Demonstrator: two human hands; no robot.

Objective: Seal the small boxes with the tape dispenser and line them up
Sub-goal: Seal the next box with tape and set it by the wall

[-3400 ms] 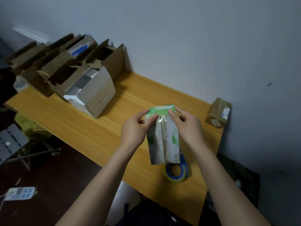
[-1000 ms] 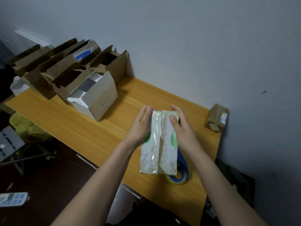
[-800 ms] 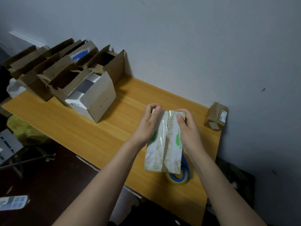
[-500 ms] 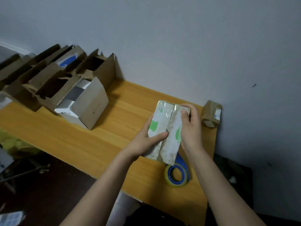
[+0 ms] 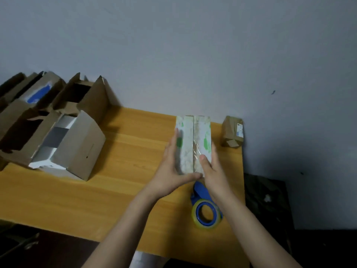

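Judging from how things lie, we put the task at an early stage: one white box (image 5: pixel 188 144) with green marks carries a strip of clear tape (image 5: pixel 195 151) along its top seam, so its sealing looks done, and what we are at appears to be the placing. We hold it between both hands at the far side of the table (image 5: pixel 125 151), near the wall (image 5: pixel 193 55) and just beside a small brown box (image 5: pixel 231 131) standing in the corner; whether it already rests on the wood we cannot tell. Our left hand (image 5: pixel 170 171) lies with straight fingers flat along the box's left side and the thumb across its near end. Our right hand (image 5: pixel 212 171) grips the right edge, thumb down on the taped top and fingers along the side. The box's long axis runs away from us, its far short end toward the wall, its near end toward us, and the taped seam faces up along that axis. The tape dispenser (image 5: pixel 205 211) lies unheld near the front edge, below our right wrist. The open cartons (image 5: pixel 63 136) crowded at the left have their flaps up, so most of the sealing and lining up seems left to do.
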